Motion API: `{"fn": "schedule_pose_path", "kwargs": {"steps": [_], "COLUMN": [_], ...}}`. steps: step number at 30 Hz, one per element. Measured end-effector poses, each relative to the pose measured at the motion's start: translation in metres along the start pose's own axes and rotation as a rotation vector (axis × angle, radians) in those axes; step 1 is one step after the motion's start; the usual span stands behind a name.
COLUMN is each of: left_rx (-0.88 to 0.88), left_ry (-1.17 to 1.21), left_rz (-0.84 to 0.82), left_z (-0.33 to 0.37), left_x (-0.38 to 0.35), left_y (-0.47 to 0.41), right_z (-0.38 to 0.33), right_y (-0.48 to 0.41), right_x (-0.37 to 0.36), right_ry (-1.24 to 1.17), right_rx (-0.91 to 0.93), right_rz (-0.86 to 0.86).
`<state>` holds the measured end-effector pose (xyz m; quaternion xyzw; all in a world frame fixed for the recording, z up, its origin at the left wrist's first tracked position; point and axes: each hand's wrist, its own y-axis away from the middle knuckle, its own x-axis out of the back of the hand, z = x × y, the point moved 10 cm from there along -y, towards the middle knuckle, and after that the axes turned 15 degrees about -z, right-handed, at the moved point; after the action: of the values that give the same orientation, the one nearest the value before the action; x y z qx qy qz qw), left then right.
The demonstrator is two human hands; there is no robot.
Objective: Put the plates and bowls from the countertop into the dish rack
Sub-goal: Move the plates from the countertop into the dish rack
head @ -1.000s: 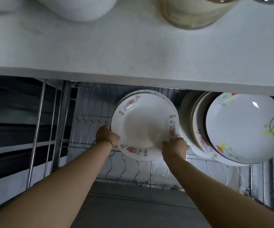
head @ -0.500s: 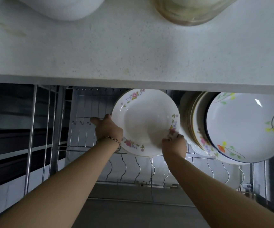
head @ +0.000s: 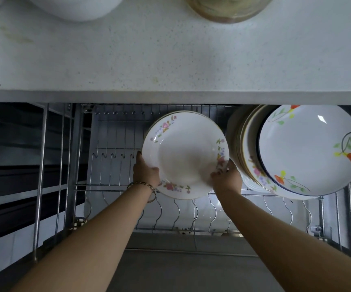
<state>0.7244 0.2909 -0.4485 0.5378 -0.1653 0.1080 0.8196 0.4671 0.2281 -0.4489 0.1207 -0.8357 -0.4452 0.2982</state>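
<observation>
We are holding a floral plate (head: 185, 152) upright between both hands, inside the dish rack (head: 115, 144) that is sitting below the front edge of the white speckled desk (head: 170, 60). Our left hand (head: 146, 172) is gripping the plate's lower left rim, and its fingers (head: 139, 160) are reaching up along the edge. The rest of them are going behind the plate, where we cannot see them. A thin bracelet (head: 143, 184) is circling that wrist. Our right hand (head: 226, 177) is pinching the lower right rim, with its fingertips lying over the pink flower print there. Both sets of fingers are grasping the plate and neither is released.

The plate is facing us with its hollow side and is hanging above the wavy wire dividers at the rack's front rail. We cannot tell whether its bottom edge is touching a wire. A second rim is showing just behind its upper left edge.

Just to the right, a stack of plates (head: 309, 150) is standing on edge in the rack, and the front one is showing orange flowers and green leaves. Our right hand is close beside that stack.

On the desk, at the far edge of the view, part of a white bowl (head: 75, 7) is sitting to the left and a brownish vessel (head: 229, 9) to the right.
</observation>
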Motion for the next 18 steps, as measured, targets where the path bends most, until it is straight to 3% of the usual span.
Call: {"fn": "schedule_pose_path", "kwargs": {"steps": [5, 8, 13, 18], "left_rx": [0.025, 0.065, -0.132, -0.297], "left_ry": [-0.081, -0.222, -0.415, -0.597], "left_rz": [-0.045, -0.022, -0.171, -0.321], "left_z": [0.001, 0.006, 0.056, 0.133], "left_x": [0.001, 0.008, -0.016, -0.064], "left_y": [0.006, 0.028, 0.097, 0.183], "right_z": [-0.002, 0.0, -0.004, -0.033], "right_y": [0.012, 0.033, 0.084, 0.139], "right_x": [0.0, 0.005, 0.039, 0.134], "right_ry": [0.117, 0.328, 0.601, 0.658], "right_rx": [-0.03, -0.083, -0.056, 0.056], "right_rz": [-0.113, -0.241, -0.4, -0.344]}}
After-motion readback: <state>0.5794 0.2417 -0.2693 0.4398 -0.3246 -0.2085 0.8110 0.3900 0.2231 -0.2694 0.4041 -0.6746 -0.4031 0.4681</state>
